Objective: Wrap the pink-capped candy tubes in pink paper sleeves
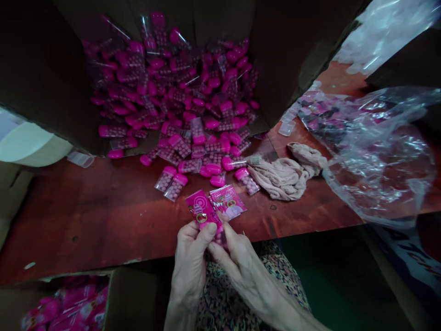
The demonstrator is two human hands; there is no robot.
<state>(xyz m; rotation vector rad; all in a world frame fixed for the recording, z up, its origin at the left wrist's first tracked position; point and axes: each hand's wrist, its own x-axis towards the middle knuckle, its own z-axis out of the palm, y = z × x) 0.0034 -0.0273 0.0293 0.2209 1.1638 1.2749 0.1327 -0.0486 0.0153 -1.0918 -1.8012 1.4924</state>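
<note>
My left hand [190, 250] pinches a pink printed wrapper [201, 208] between thumb and fingers at the table's front edge. In my right hand [237, 259] is a small clear candy container [220, 239] filled with pink balls, its lower part showing between the fingers. The container's top meets the wrapper, and my fingers hide how far one goes into the other. Just beyond my fingertips a few more pink wrappers [229, 202] lie on the table. Two filled candy containers with pink caps [171, 184] rest side by side to the left.
A large cardboard box [285, 59] lies open toward me, spilling many pink-capped containers [179, 96]. A crumpled cloth [285, 177] and a clear plastic bag [379, 170] with printed pieces are at right. Below left stands a carton [115, 299] of pink packets; a white bowl [34, 145] is above it.
</note>
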